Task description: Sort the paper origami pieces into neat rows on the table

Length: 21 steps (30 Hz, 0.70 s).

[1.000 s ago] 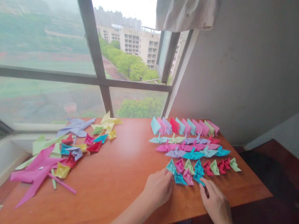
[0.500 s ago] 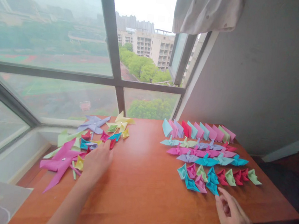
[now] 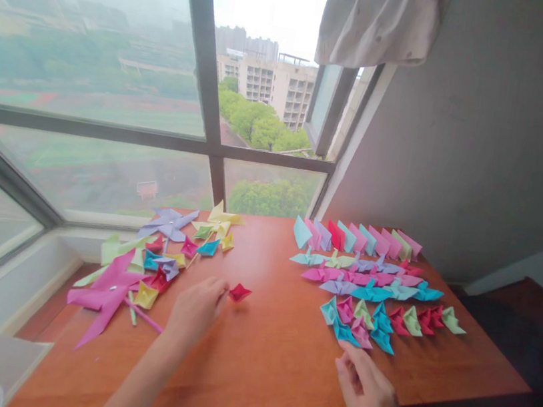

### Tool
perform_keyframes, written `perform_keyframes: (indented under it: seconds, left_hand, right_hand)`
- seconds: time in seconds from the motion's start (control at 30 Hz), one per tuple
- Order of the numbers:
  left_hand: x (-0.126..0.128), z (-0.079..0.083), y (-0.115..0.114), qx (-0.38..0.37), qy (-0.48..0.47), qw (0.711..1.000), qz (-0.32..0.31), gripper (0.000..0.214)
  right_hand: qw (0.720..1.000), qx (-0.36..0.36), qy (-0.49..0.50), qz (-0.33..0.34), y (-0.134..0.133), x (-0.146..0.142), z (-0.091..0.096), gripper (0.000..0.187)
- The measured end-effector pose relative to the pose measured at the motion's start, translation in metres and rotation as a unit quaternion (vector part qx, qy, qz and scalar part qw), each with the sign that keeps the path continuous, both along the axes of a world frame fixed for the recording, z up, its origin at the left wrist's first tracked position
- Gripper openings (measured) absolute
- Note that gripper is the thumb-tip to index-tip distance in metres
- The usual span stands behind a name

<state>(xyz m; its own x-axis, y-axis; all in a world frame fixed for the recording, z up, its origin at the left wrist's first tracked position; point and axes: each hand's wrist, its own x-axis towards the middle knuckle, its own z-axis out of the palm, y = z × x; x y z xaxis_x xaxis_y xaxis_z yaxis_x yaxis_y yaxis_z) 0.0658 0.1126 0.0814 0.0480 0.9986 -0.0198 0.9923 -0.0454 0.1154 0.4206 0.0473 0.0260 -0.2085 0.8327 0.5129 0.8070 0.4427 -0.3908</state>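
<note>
My left hand is closed at the fingertips on a small red paper boat, held just above the table left of its middle. My right hand hangs over the front of the table, fingers loosely curled, thumb and index tip slightly apart, with nothing seen in it. Just beyond its fingertips are a blue folded boat and a pink one. More folded boats in blue, green and red extend rightward in a row. Left of my left hand lies a pile with a yellow boat and a blue boat.
Pinwheels in magenta, purple and yellow lie at the table's left. Paper cranes form rows at the right, behind them upright folded papers. A window frame and a wall border the table.
My left hand has moved right and toward me out of the pile, carrying the red boat. My right hand has shifted left along the boats. The view has turned slightly.
</note>
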Motion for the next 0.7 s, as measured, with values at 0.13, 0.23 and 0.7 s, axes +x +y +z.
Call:
perform_keyframes:
  seconds: [0.13, 0.23, 0.7]
  left_hand:
    - [0.066, -0.016, -0.036, -0.029, -0.095, 0.98, -0.175, 0.022]
    - [0.1, -0.018, -0.053, -0.028, -0.142, 0.963, -0.226, 0.019]
    - [-0.056, -0.022, -0.064, 0.183, -0.071, 0.971, 0.139, 0.033]
  right_hand:
    - [0.996, -0.034, 0.008, 0.078, -0.01, -0.038, -0.001, 0.034]
    - [0.992, -0.028, -0.001, 0.122, -0.018, -0.05, -0.004, 0.026]
    - [0.964, 0.08, -0.147, -0.207, -0.004, 0.124, -0.018, 0.032]
